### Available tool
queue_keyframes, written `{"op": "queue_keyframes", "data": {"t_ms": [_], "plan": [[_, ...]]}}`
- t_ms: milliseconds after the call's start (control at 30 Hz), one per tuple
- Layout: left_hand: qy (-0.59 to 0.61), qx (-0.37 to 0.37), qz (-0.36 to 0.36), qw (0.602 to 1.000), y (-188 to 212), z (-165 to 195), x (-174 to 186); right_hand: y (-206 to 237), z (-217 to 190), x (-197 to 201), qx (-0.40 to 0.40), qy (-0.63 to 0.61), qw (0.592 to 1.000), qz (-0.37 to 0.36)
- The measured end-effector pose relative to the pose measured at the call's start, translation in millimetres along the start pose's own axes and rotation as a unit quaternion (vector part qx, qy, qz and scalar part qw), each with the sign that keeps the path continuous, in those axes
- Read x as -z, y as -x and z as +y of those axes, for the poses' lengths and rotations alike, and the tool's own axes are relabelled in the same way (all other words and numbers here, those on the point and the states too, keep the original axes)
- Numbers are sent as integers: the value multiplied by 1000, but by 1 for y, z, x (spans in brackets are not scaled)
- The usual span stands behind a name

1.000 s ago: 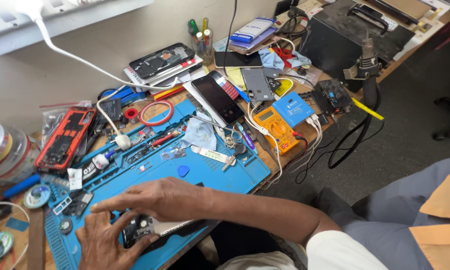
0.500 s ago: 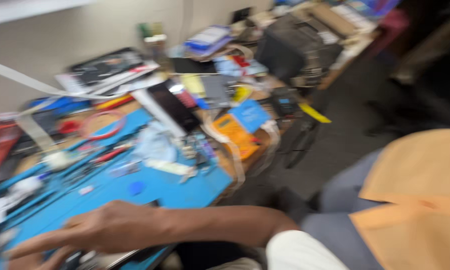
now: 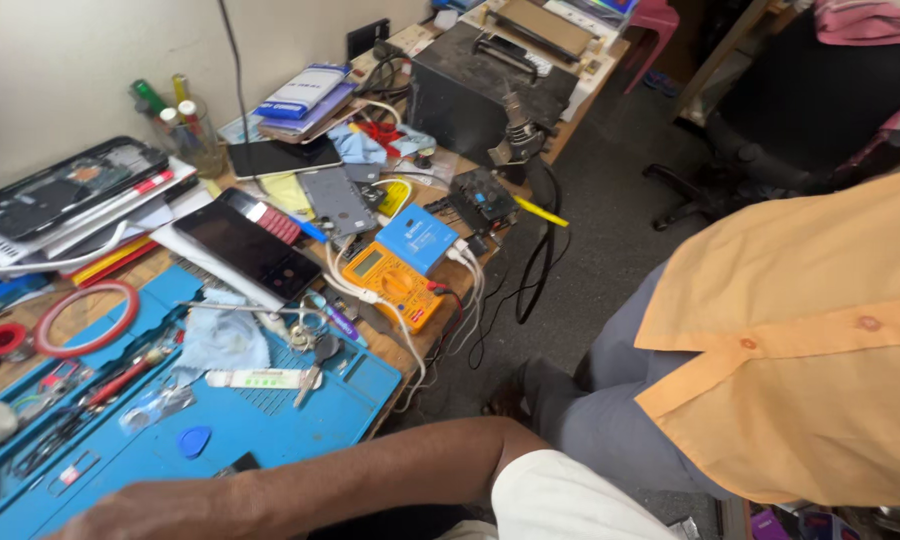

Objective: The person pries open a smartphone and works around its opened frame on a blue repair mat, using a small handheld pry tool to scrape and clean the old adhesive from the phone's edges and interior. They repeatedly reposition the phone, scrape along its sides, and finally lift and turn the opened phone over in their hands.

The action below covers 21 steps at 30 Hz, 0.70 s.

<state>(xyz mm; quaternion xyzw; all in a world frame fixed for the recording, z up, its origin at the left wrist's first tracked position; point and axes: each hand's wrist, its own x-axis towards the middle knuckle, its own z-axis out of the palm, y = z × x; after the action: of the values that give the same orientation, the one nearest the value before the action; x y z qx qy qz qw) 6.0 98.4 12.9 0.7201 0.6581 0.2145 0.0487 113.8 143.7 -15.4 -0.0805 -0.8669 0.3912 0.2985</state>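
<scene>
My right forearm reaches leftward across the bottom of the view from a white sleeve [image 3: 560, 495]. Only the back of my right hand [image 3: 135, 513] shows at the lower left edge, over the blue work mat [image 3: 270, 420]. Its fingers are cut off by the frame, so what it holds is hidden. My left hand is out of view. Closest to my right hand lie a blue plastic pick [image 3: 194, 440] and a small black part [image 3: 238, 463]. Further up the mat are a pale blue cloth [image 3: 220, 340] and a white strip [image 3: 255, 379].
A black phone [image 3: 245, 250], a yellow multimeter [image 3: 395, 280] and a blue box [image 3: 417, 238] crowd the bench edge, with cables hanging off it. A black machine [image 3: 470, 90] stands behind. Another person in an orange shirt [image 3: 800, 340] sits close on the right, before an office chair [image 3: 800, 130].
The view has swung to the right. My hands and the small device they held have slid to the lower left; only my right forearm and the back of that hand remain visible.
</scene>
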Motion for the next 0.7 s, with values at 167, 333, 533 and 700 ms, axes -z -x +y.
{"op": "queue_keyframes", "data": {"t_ms": [167, 333, 533, 700], "plan": [[47, -66, 49, 996, 68, -39, 57, 0, -46, 19, -10, 135, 989, -52], [88, -43, 23, 995, 110, -57, 52, -21, -67, 42, 145, 127, 981, 18], [73, 17, 36, 997, 110, -38, 74, -39, -98, 47, 10, 8, 997, -71], [78, 32, 4, 996, 108, -37, 81, -39, -105, 39, -20, 22, 998, -54]]}}
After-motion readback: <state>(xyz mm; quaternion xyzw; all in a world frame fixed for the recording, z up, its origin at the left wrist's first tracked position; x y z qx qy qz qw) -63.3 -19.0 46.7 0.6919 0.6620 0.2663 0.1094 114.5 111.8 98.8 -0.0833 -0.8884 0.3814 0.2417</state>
